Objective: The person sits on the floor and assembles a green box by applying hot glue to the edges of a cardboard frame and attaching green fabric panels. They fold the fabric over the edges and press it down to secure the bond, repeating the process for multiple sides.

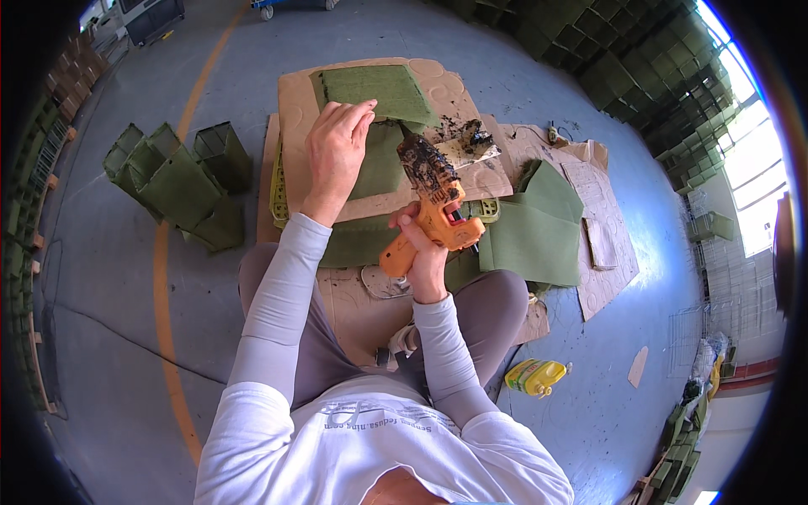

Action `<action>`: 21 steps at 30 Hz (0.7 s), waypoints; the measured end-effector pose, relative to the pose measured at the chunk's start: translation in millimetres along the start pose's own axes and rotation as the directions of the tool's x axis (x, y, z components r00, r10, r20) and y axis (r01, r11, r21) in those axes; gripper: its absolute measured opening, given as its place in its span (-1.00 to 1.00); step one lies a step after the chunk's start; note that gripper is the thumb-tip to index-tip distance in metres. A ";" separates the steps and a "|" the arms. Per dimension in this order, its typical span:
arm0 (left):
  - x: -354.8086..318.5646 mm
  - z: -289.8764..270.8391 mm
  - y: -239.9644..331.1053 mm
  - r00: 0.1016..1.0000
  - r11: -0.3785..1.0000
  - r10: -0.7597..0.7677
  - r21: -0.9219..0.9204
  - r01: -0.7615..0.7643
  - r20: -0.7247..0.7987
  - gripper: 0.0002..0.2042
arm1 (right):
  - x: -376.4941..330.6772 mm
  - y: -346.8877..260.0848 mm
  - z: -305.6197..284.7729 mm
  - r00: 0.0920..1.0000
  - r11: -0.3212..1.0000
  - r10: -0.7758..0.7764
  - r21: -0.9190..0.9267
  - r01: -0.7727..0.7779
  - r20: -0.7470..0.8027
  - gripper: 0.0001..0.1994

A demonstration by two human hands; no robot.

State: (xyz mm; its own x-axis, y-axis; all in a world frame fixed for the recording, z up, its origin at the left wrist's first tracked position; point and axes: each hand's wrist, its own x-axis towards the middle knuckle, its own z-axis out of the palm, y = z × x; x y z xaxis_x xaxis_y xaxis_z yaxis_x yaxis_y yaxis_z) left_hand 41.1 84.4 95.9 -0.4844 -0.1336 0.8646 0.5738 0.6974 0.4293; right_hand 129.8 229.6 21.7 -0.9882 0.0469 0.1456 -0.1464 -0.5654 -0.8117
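My right hand [423,259] is wrapped around the handle of an orange hot glue gun [438,215]. The gun's front end is caked with dark residue and points up and left, toward a green felt panel [374,91]. That panel lies on a cardboard-topped work surface [299,93], with more green felt below it. My left hand [337,147] is at the panel's near left edge, its fingers drawn together and pointing right. Whatever they may pinch is too small to make out.
Folded green felt pieces [539,223] lie on cardboard at the right. Green felt boxes [177,181] stand on the floor at left. A blackened clump [475,139] sits at the board's right side. Beside my knee lies a yellow jug [535,377]. Stacked green boxes [623,59] line the far right.
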 end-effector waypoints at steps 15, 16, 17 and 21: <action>0.7 10.9 -3.8 0.992 0.985 0.114 0.125 -0.119 0.044 -0.83 | 2.2 -4.2 -4.6 1.000 0.999 -0.018 -0.034 0.018 0.006 -0.84; 0.8 11.4 -4.3 0.993 0.985 0.111 0.125 -0.115 0.039 -0.82 | 2.9 -4.7 -5.6 1.000 0.999 -0.020 -0.027 0.019 -0.003 -0.84; 0.8 11.7 -4.3 0.992 0.982 0.119 0.139 -0.125 0.050 -0.82 | 3.8 -4.9 -6.4 1.000 1.000 -0.021 -0.021 0.021 -0.012 -0.85; 4.2 15.9 0.0 0.985 0.973 0.163 0.157 -0.171 0.060 -0.83 | 5.1 -6.6 -8.5 1.000 1.000 -0.009 -0.029 0.009 -0.028 -0.86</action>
State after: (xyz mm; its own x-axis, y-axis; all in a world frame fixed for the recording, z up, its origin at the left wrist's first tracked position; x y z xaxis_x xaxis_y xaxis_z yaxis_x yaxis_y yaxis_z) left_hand 28.6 95.0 95.3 -0.4226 0.0244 0.9060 0.5373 0.8118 0.2288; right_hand 125.4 240.6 23.0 -0.9876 0.0749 0.1376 -0.1562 -0.5405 -0.8267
